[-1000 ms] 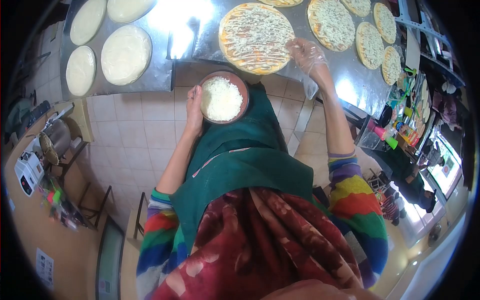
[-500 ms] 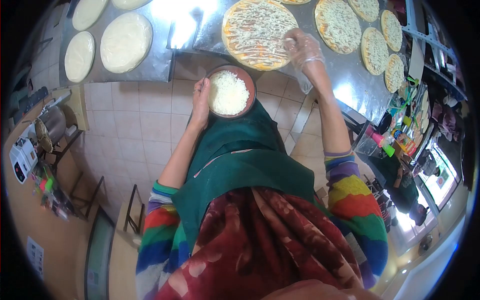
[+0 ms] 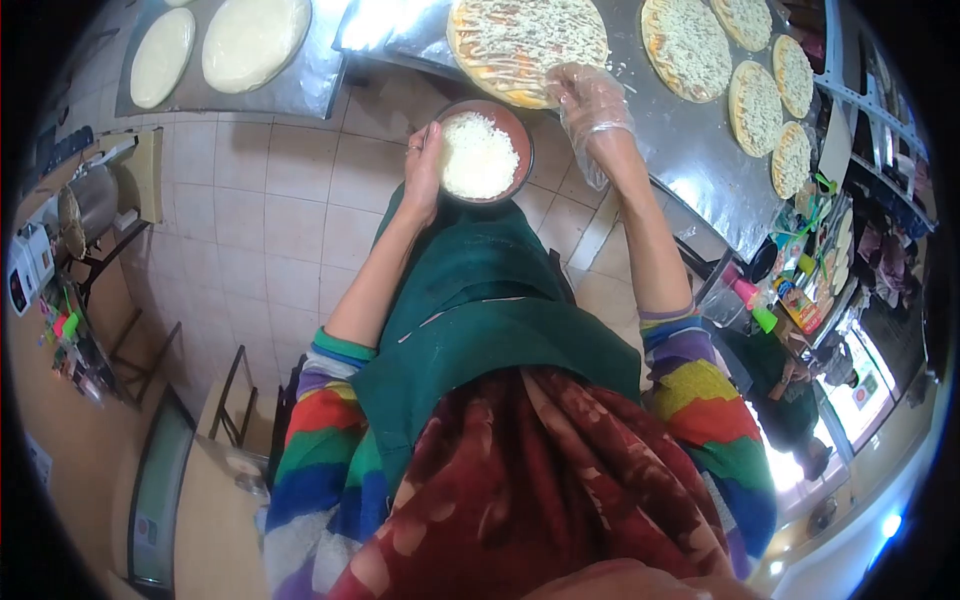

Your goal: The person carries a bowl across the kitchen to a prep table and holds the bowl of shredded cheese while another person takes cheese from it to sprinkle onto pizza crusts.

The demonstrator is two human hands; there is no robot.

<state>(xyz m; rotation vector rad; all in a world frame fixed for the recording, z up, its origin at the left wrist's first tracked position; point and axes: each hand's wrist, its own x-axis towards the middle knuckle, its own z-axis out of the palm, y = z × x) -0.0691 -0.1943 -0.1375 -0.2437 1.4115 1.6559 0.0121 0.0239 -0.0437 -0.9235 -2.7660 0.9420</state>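
My left hand (image 3: 424,172) grips the left rim of a reddish-brown bowl (image 3: 515,125), which holds white shredded topping (image 3: 478,155). My right hand (image 3: 590,102), in a clear plastic glove, is at the lower right edge of a large pizza (image 3: 525,45). Its fingers are pressed together and bent down; what they hold, if anything, is too small to make out. That pizza carries sauce stripes and white shreds. To its right on the metal tray (image 3: 655,130) lie several more topped pizzas (image 3: 686,48), with a few loose shreds beside the large one.
Plain dough rounds (image 3: 255,45) lie on another metal tray (image 3: 220,98) at the upper left. Bottles and colourful packets (image 3: 800,305) crowd the right side. Beyond them stands another person (image 3: 775,390) in dark green. A white appliance (image 3: 32,262) is at the far left.
My right hand has moved left and down along the large pizza's edge. The bowl in my left hand has shifted right and up. The whole view has turned slightly, so the trays appear higher.
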